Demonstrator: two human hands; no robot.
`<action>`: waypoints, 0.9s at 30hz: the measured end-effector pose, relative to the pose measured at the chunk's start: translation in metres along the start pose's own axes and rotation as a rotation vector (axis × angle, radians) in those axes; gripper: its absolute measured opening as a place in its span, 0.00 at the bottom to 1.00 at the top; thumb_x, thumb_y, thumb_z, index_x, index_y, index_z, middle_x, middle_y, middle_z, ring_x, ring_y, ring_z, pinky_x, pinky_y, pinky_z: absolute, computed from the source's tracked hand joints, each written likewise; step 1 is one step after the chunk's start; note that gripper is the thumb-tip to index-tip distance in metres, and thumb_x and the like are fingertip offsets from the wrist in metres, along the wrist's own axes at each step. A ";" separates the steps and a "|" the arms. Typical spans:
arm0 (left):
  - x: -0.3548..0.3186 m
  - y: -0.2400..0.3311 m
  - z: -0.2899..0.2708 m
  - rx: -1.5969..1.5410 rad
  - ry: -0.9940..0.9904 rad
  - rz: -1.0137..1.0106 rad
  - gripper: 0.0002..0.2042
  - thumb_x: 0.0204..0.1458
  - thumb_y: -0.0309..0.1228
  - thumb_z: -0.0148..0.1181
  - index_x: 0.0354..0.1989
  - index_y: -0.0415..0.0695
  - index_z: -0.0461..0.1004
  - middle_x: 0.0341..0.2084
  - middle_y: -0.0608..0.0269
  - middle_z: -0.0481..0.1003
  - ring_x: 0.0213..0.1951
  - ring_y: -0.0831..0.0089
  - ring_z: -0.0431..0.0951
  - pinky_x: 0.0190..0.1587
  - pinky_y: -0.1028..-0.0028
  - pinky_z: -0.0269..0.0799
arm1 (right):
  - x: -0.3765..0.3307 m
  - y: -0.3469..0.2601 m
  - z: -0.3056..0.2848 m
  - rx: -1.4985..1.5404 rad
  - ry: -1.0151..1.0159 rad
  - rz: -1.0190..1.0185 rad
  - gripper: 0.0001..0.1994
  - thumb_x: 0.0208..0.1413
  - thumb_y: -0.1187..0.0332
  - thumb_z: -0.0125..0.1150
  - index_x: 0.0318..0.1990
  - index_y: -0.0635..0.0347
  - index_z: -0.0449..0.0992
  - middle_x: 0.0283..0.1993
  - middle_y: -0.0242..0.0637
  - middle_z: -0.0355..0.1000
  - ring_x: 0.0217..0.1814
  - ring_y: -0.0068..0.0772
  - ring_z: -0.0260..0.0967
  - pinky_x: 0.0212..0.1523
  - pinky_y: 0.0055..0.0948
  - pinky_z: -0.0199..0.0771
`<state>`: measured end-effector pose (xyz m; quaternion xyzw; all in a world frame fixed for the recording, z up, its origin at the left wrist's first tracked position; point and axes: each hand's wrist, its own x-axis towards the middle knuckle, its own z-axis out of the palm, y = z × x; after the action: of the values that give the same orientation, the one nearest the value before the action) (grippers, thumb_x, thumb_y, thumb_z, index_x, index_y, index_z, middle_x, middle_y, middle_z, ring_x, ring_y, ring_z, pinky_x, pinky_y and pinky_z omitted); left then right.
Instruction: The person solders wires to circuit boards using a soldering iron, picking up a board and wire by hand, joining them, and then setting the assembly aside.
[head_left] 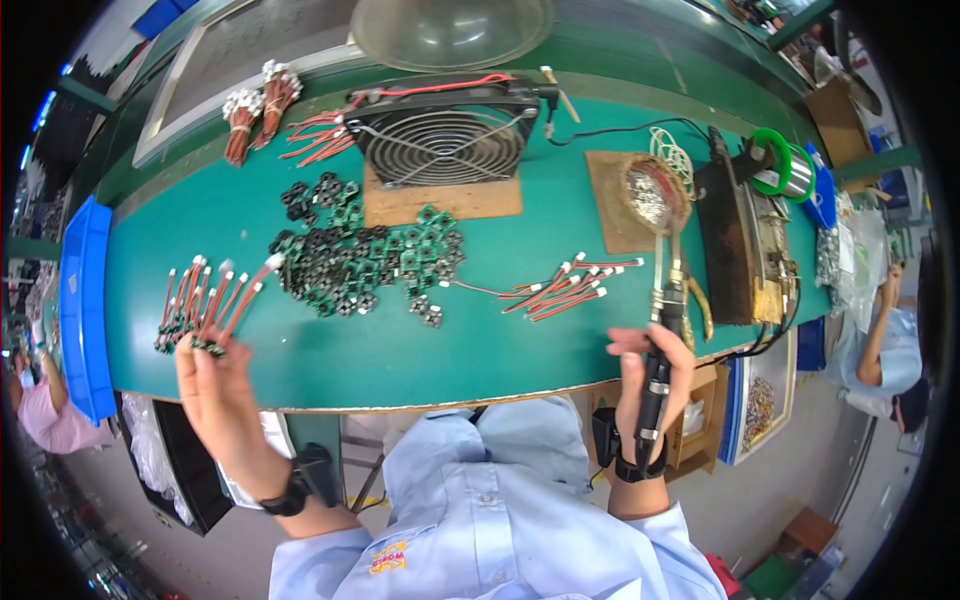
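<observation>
At the left front, my left hand (215,385) pinches a small green circuit board (207,346) between thumb and fingers. Red and dark wires with a white connector rise from around it. Just beyond it lies a group of wired boards (172,325). My right hand (665,370) is closed round the black handle of a soldering iron (653,400), which points away from me. Its metal front end reaches a round dish (652,198) with shiny silvery material; the exact tip is hard to make out. Loose wires with white connectors (565,290) lie left of the iron.
A pile of small boards (350,265) covers the table's middle. Behind it stands a black fan (445,135), with wire bundles (262,110) to its left. A blue tray (88,310) edges the left side. A dark box-shaped unit (728,245) and a green solder spool (785,165) stand right.
</observation>
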<state>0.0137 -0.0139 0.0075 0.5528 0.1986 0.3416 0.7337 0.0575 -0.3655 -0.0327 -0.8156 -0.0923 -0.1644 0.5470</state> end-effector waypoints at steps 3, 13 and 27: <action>0.018 -0.015 -0.067 0.260 0.040 -0.082 0.08 0.57 0.29 0.50 0.41 0.38 0.67 0.30 0.66 0.69 0.27 0.80 0.69 0.34 0.81 0.66 | 0.006 -0.004 0.012 -0.049 -0.044 0.004 0.14 0.51 0.77 0.56 0.45 0.60 0.65 0.38 0.38 0.72 0.36 0.30 0.68 0.41 0.29 0.66; 0.030 -0.028 -0.078 1.169 0.196 0.221 0.11 0.54 0.31 0.54 0.42 0.37 0.70 0.32 0.64 0.71 0.28 0.80 0.68 0.30 0.81 0.64 | 0.030 -0.010 0.033 -0.632 -0.304 -0.354 0.17 0.44 0.76 0.59 0.43 0.53 0.64 0.34 0.35 0.70 0.38 0.38 0.66 0.44 0.36 0.56; -0.061 -0.039 0.099 1.061 -0.618 0.294 0.11 0.43 0.21 0.60 0.38 0.38 0.72 0.30 0.55 0.69 0.27 0.65 0.70 0.29 0.71 0.67 | 0.027 -0.003 0.031 -0.536 -0.302 -0.353 0.17 0.42 0.76 0.54 0.43 0.55 0.65 0.31 0.35 0.63 0.38 0.38 0.60 0.43 0.36 0.53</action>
<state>0.0487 -0.1313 -0.0035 0.9362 0.0417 0.1184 0.3284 0.0870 -0.3365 -0.0309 -0.9167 -0.2652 -0.1525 0.2569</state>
